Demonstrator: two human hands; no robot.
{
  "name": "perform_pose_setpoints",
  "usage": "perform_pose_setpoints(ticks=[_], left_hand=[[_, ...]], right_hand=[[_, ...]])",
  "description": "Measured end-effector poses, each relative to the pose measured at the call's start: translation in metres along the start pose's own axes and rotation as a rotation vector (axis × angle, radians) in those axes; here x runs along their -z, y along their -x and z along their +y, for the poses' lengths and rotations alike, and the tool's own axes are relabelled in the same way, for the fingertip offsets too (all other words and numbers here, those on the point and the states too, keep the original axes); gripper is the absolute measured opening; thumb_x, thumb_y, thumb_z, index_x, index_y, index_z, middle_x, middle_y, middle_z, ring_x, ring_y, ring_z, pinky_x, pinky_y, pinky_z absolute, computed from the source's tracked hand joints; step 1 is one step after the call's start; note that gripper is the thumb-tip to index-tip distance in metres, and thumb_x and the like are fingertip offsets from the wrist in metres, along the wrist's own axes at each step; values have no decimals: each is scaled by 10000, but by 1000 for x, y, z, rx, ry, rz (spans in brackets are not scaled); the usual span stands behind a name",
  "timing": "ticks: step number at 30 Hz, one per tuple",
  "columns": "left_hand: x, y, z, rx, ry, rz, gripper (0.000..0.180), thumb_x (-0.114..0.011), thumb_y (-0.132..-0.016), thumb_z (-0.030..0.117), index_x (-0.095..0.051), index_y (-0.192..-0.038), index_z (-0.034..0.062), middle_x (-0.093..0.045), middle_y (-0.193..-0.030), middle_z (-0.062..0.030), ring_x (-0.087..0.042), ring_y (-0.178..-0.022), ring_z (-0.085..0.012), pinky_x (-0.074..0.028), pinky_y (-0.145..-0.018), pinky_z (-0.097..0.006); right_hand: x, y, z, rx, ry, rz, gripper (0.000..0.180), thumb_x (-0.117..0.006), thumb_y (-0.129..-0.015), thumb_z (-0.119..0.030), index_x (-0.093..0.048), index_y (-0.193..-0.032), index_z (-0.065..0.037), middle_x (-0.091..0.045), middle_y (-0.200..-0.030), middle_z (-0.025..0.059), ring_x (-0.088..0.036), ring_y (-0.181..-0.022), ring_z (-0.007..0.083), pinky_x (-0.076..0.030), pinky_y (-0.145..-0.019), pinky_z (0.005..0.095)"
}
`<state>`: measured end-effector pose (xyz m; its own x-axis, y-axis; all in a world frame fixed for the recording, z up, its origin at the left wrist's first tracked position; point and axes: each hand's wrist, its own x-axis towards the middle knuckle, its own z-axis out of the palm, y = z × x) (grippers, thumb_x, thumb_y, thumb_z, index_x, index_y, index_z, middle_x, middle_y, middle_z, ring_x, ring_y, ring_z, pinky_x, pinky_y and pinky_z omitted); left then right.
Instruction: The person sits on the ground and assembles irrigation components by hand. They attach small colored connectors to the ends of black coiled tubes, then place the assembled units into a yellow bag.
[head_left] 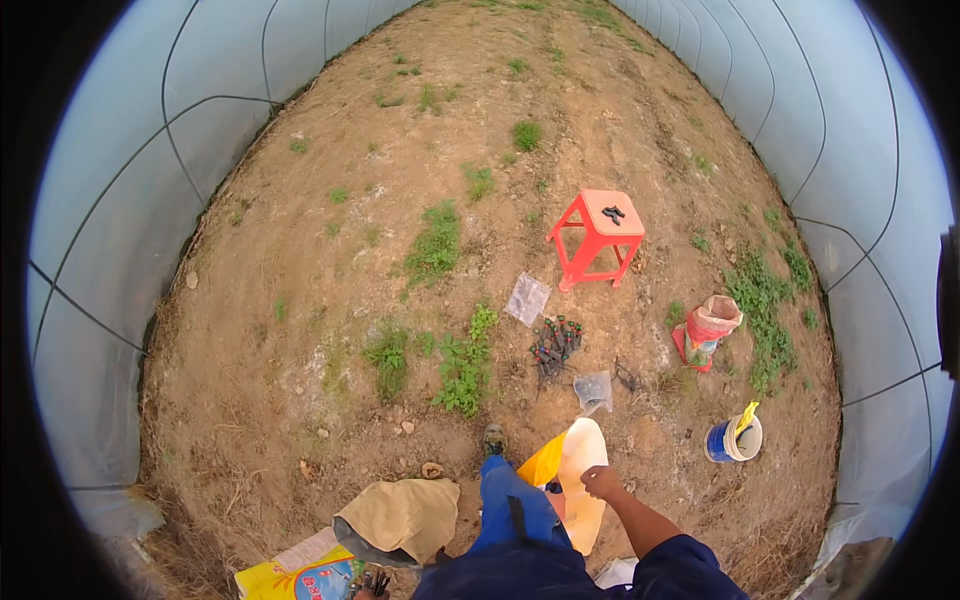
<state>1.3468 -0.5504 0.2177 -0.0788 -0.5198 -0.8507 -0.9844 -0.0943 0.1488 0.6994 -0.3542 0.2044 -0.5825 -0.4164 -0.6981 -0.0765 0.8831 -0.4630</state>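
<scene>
Head view, greenhouse tunnel, bare soil floor, weed patches scattered. Left to right, counted: one yellow printed bag at bottom left edge; left hand just beside it, mostly cut off by frame edge, dark bits at fingers, grip cannot tell. One tan sack lying crumpled next to blue trouser leg. One shoe tip visible, pointing up-frame. One yellow-and-white sack held up at right of leg, long axis running roughly bottom to top of frame, open mouth end pointing up-frame and slightly right, away from body. Right hand closed on sack's rim, forearm in from lower edge, dark blue sleeve. Hands well apart, one each side of leg. Two clear plastic bags: one flat on soil, one just above sack. One bundle of dark seedlings between them. One red plastic stool, upright, one small black object on seat. One red-and-white bag standing, mouth open. One blue bucket far right, yellow item sticking out.
</scene>
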Motion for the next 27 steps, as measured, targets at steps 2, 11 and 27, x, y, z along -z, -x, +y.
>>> perform_pose_setpoints(ticks=[2,11,27], left_hand=[[46,6,99,229,103,-229,595,-630,-917,247,-406,-1460,148,-583,-1268,-254,-503,-1252,-284,-372,-1056,-390],[147,-40,271,326,384,-181,185,-643,-924,204,-594,-931,26,-562,-731,-129,-487,-611,-204,-369,-565,-364],[236,-136,582,174,19,6,423,-731,-859,352,-655,-786,-58,-603,-668,-140,-574,-549,-241,-438,-503,-403]], right_hand=[[32,-19,20,12,-39,145,280,-671,-857,-308,-760,-937,-55,-727,-714,91,-688,-581,173,-573,-604,340],[81,-55,-14,-1,-141,261,288,-671,-819,-323,-772,-899,-65,-726,-694,104,-718,-651,211,-577,-693,365],[204,-220,-73,-28,-103,388,362,-721,-780,-343,-746,-1028,-80,-719,-832,206,-711,-841,369,-561,-773,449]])
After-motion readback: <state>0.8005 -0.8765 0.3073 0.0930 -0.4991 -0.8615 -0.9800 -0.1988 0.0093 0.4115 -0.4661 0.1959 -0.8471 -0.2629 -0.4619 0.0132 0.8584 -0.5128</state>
